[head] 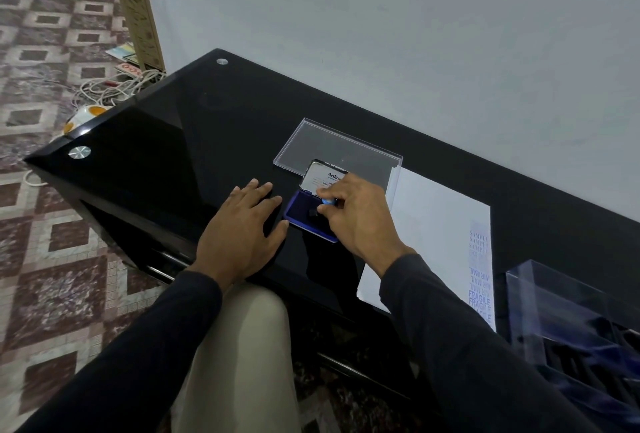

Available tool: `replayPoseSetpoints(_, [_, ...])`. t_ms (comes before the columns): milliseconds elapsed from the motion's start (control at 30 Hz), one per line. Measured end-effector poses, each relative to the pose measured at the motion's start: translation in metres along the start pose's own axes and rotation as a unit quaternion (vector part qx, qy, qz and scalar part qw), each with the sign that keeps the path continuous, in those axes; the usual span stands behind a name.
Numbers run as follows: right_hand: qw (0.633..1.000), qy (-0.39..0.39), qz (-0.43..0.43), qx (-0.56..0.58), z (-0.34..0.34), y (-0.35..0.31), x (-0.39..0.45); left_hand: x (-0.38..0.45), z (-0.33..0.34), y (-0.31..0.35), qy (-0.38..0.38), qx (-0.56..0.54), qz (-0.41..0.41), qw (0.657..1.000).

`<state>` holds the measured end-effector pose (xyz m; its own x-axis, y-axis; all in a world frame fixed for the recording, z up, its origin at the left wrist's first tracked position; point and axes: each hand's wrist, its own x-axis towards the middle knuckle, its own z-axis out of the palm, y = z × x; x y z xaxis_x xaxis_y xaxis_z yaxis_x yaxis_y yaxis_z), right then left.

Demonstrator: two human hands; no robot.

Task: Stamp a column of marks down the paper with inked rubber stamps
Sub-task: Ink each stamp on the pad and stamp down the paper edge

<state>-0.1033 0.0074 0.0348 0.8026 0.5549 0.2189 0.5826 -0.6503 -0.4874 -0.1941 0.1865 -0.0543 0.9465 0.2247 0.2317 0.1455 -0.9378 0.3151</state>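
Stamp being inked on the pad; paper lies to the right.

A blue-handled rubber stamp (325,204) is pinched in the right hand (360,218), the grip closed on it, and is pressed onto the open blue ink pad (304,214). The left hand (242,224) is laid flat, fingers straight, on the black bench (166,141) just beside the pad's left edge. The paper (436,224) lies to the right of the pad, nearer the right hand; the column of blue marks (479,273) runs along its far-right margin, parallel to the sheet's long axis.
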Motion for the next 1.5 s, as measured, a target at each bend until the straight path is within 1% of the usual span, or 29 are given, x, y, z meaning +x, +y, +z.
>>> replayPoseSetpoints(200, [1.0, -0.003, 0.004, -0.012, -0.001, -0.003, 0.001, 0.001, 0.0, 0.0, 0.002, -0.002, -0.001, 1.0])
replayPoseSetpoints(433, [0.999, -0.028, -0.006, -0.022, -0.004, -0.007, 0.004, 0.0, -0.002, 0.001, 0.001, -0.007, -0.002, 1.0])
replayPoseSetpoints(633, [1.0, -0.009, 0.012, 0.0, -0.001, -0.002, 0.002, 0.0, -0.002, 0.001, 0.001, -0.012, -0.002, 1.0])
replayPoseSetpoints(867, [1.0, 0.008, -0.004, -0.001, 0.002, 0.0, 0.002, 0.001, -0.002, 0.001, 0.002, -0.011, -0.003, 1.0])
replayPoseSetpoints(967, [1.0, 0.015, -0.015, -0.018, 0.005, 0.0, 0.004, 0.001, -0.002, 0.001, 0.002, -0.012, -0.004, 1.0])
replayPoseSetpoints(1100, [0.999, 0.031, -0.006, -0.005, 0.006, 0.002, 0.003, 0.001, -0.002, 0.002, 0.003, -0.012, -0.002, 1.0])
replayPoseSetpoints(1367, [0.999, 0.024, 0.005, 0.025, 0.004, 0.004, 0.002, 0.001, -0.002, 0.001, 0.0, -0.013, -0.004, 1.0])
replayPoseSetpoints(1500, [0.999, 0.025, 0.0, 0.021, 0.006, 0.005, 0.002, 0.001, -0.002, 0.001, -0.001, -0.015, -0.004, 1.0])
